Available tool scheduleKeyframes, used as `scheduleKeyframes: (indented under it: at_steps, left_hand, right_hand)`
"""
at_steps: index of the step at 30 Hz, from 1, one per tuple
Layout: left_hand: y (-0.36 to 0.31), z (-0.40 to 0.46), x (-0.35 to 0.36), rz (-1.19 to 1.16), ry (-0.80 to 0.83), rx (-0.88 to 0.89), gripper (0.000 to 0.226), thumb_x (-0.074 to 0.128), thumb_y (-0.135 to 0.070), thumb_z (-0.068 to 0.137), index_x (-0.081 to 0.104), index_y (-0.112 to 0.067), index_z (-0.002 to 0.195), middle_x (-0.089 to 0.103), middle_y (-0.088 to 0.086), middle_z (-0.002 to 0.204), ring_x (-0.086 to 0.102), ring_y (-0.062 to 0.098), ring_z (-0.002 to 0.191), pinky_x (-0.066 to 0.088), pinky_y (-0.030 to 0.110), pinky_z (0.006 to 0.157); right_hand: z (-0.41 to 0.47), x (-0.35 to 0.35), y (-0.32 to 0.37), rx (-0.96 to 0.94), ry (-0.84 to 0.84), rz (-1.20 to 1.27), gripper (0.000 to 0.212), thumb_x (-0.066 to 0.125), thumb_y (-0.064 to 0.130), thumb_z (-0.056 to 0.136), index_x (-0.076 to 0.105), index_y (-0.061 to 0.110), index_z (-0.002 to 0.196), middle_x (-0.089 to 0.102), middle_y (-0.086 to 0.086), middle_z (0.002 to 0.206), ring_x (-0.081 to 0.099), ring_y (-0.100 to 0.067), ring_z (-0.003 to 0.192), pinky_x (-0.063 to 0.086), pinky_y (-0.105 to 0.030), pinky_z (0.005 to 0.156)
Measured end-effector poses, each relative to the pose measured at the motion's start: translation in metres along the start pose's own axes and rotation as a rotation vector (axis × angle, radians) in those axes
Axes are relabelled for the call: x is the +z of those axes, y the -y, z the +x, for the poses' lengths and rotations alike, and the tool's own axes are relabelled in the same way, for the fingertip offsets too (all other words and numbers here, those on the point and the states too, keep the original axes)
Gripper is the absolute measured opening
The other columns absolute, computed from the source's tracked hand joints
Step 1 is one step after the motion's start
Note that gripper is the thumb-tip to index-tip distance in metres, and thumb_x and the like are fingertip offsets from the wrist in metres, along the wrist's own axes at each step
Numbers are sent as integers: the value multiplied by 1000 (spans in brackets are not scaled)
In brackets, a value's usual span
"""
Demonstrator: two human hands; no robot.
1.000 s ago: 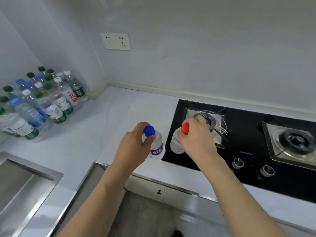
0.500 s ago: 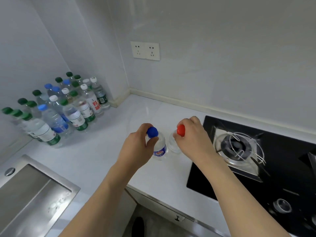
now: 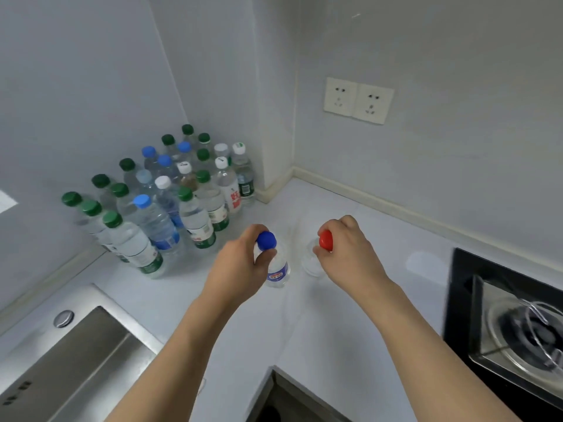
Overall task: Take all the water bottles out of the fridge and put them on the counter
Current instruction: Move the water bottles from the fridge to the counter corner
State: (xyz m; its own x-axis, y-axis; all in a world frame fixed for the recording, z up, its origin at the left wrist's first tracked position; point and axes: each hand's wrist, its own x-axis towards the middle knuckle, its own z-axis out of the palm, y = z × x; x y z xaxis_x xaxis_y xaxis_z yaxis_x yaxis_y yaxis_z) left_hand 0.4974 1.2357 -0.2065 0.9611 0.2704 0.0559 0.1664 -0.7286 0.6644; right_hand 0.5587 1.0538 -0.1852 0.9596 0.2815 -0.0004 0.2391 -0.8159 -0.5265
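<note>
Both bottles have swung away from the gas stove [image 3: 524, 327] and now hang low over the white surface [image 3: 320, 324], closer to the cluster of bottles [image 3: 170, 196] standing in the corner. The left hand [image 3: 240, 266] is pinching the blue-capped bottle [image 3: 275, 264] at the neck, the right hand [image 3: 350, 254] is pinching the red-capped bottle [image 3: 316, 254] by its cap. Whether either base is touching down I cannot tell; judging by the drop, set-down beside the group looks imminent, adding two more to the counter.

counter [image 3: 304, 324]: smooth, glossy pale stone
sink [image 3: 76, 354]: brushed metal
bottles [image 3: 170, 205]: clear plastic
hob [image 3: 463, 300]: glossy black glass
</note>
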Motion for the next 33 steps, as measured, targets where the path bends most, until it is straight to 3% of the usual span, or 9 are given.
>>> scheduleKeyframes:
  at_steps: [11,19,23,33]
  left_hand:
    - [116,31,-52,55,-96,-165,26,61,-29,90,50,-28,114,65,-1,81,57,18,66,51,38,62]
    - [177,24,-70,54,-143,-324,26,61,-27,90,52,-26,114,66,-1,92,56,24,71,40,31,61]
    - [197,20,-74,62,-164,-377,25,61,-22,90,52,-23,113,63,3,78,55,26,67,43,34,59]
    - [221,25,-74,38,-253,-347,30,62,-15,90,57,-14,120,61,4,94,49,21,78,34,28,67]
  right_hand:
    - [74,91,97,-176,207,-43,19,58,24,93,54,17,110,41,0,115,58,-27,89,48,-34,82]
    - [102,147,142,-320,363,-131,21,59,21,90,55,16,111,42,-2,117,56,-29,94,48,-36,84]
    - [110,178,163,-378,443,-183,22,60,20,90,55,15,111,41,-3,117,56,-30,94,48,-37,83]
    - [124,216,200,-489,438,-201,25,58,17,91,54,15,115,42,-5,117,56,-29,97,47,-38,84]
